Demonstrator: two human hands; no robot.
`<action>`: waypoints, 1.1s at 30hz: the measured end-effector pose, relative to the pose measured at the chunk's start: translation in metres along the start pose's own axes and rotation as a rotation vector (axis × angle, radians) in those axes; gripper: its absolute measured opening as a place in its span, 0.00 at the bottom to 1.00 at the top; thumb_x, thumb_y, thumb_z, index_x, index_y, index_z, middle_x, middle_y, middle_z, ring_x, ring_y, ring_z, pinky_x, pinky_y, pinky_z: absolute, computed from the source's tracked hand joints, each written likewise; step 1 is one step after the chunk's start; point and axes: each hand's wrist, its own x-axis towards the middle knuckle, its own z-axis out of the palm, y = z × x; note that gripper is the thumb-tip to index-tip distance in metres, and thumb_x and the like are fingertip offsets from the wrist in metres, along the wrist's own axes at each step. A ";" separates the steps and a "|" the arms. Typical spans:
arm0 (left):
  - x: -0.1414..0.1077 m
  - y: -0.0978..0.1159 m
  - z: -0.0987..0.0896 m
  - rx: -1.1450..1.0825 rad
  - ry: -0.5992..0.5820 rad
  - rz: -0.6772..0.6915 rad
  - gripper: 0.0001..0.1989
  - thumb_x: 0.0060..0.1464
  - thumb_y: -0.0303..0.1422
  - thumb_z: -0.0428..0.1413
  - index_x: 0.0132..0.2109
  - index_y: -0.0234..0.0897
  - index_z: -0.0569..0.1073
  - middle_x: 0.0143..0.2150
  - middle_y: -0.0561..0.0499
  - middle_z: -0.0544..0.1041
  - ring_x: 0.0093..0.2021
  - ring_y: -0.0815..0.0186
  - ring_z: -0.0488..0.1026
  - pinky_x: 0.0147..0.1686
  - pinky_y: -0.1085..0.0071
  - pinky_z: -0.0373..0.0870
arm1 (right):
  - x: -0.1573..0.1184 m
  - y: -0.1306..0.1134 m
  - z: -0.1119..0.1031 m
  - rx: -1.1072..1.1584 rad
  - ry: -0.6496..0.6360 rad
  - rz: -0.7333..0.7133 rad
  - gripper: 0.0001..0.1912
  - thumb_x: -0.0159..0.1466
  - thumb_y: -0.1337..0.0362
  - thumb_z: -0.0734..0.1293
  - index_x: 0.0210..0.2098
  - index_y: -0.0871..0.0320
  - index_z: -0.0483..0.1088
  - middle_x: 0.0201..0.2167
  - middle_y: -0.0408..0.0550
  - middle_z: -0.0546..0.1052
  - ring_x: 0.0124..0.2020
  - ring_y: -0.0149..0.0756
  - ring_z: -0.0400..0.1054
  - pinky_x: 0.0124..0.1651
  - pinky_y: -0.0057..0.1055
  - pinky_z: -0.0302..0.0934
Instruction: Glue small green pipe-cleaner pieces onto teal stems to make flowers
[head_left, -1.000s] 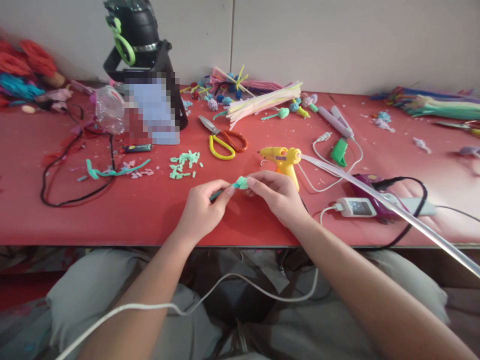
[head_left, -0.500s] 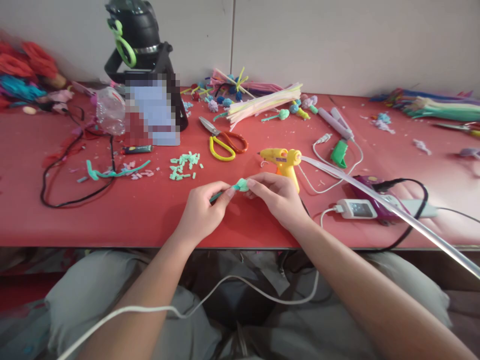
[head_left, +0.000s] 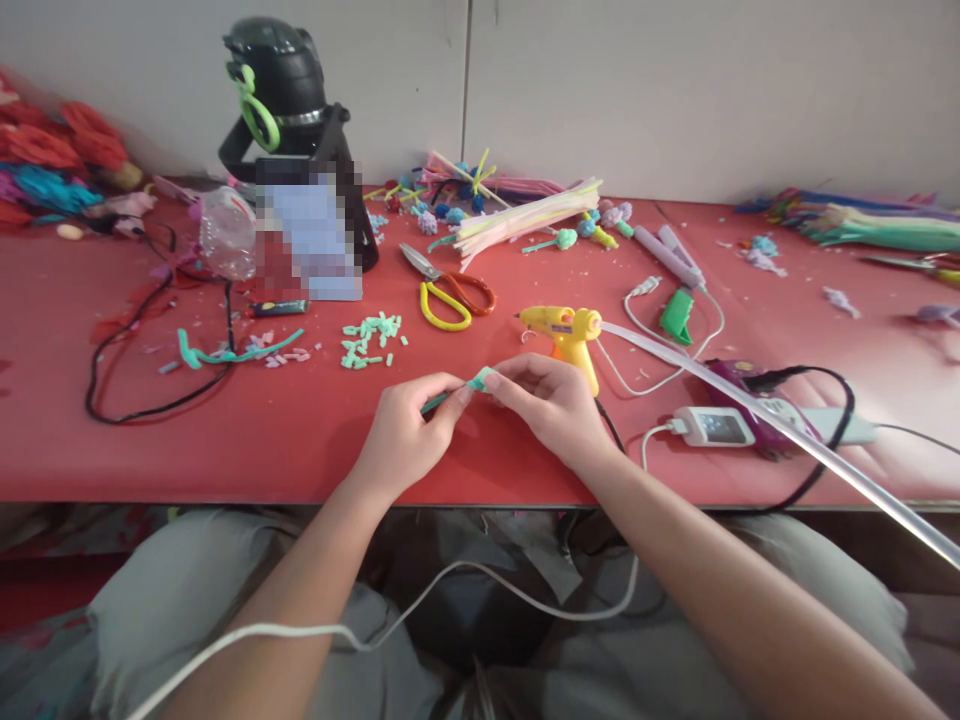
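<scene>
My left hand (head_left: 411,425) pinches the teal stem of a green pipe-cleaner flower (head_left: 481,380) between thumb and fingers. At its pale green head, the thumb and fingers of my right hand (head_left: 551,405) are closed on it, hiding part of it. Just behind my right hand lies a yellow glue gun (head_left: 564,328), a long clear glue stick (head_left: 690,352) sticking out of its back. Short mint-green pieces (head_left: 369,340) are heaped to the left, near a bent teal pipe cleaner (head_left: 247,352). Scissors (head_left: 442,288) with yellow and orange handles lie beyond my hands.
A black bottle (head_left: 281,85) stands behind a blurred phone-like panel (head_left: 315,230). Pipe-cleaner bundles (head_left: 529,220) lie along the wall. At right are a lilac flat iron (head_left: 667,255), a purple power strip (head_left: 772,430) and a white power bank (head_left: 716,427). A white cable (head_left: 457,567) crosses my lap.
The whole view has shifted slightly downward in the picture. Both hands keep their grip on the flower, whose green head now shows a little less between my fingers.
</scene>
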 end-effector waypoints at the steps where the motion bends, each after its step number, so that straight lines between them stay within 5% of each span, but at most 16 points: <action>1: 0.000 0.000 0.000 0.009 -0.001 0.003 0.11 0.65 0.38 0.57 0.40 0.37 0.80 0.36 0.52 0.83 0.37 0.64 0.79 0.39 0.72 0.71 | 0.000 0.000 0.001 0.001 0.006 -0.002 0.19 0.54 0.48 0.79 0.32 0.57 0.78 0.30 0.47 0.81 0.32 0.35 0.75 0.38 0.32 0.70; 9: -0.002 0.000 0.001 -0.013 0.022 0.022 0.10 0.65 0.37 0.57 0.40 0.38 0.81 0.38 0.52 0.84 0.39 0.64 0.81 0.40 0.73 0.72 | -0.001 -0.002 0.000 -0.008 0.006 -0.034 0.21 0.65 0.45 0.70 0.30 0.57 0.77 0.26 0.45 0.78 0.30 0.33 0.72 0.38 0.32 0.69; 15: -0.001 -0.001 0.002 -0.004 0.045 0.043 0.09 0.64 0.36 0.58 0.41 0.38 0.82 0.38 0.50 0.85 0.39 0.63 0.81 0.41 0.72 0.74 | 0.000 0.001 0.001 -0.035 0.023 -0.043 0.19 0.58 0.47 0.77 0.33 0.57 0.77 0.31 0.47 0.81 0.34 0.36 0.76 0.38 0.32 0.71; 26: -0.002 0.001 0.001 -0.005 0.042 -0.001 0.12 0.66 0.38 0.56 0.40 0.37 0.80 0.35 0.51 0.83 0.35 0.65 0.78 0.37 0.73 0.72 | -0.001 0.001 0.001 0.059 0.008 -0.065 0.18 0.63 0.48 0.73 0.44 0.55 0.77 0.42 0.50 0.82 0.44 0.39 0.78 0.51 0.38 0.74; 33: -0.003 -0.001 0.001 -0.023 0.052 0.025 0.10 0.65 0.38 0.57 0.41 0.38 0.80 0.36 0.50 0.83 0.36 0.65 0.80 0.40 0.72 0.74 | 0.000 0.004 0.001 0.043 -0.014 -0.030 0.17 0.62 0.50 0.75 0.41 0.56 0.78 0.39 0.49 0.82 0.40 0.38 0.78 0.47 0.36 0.74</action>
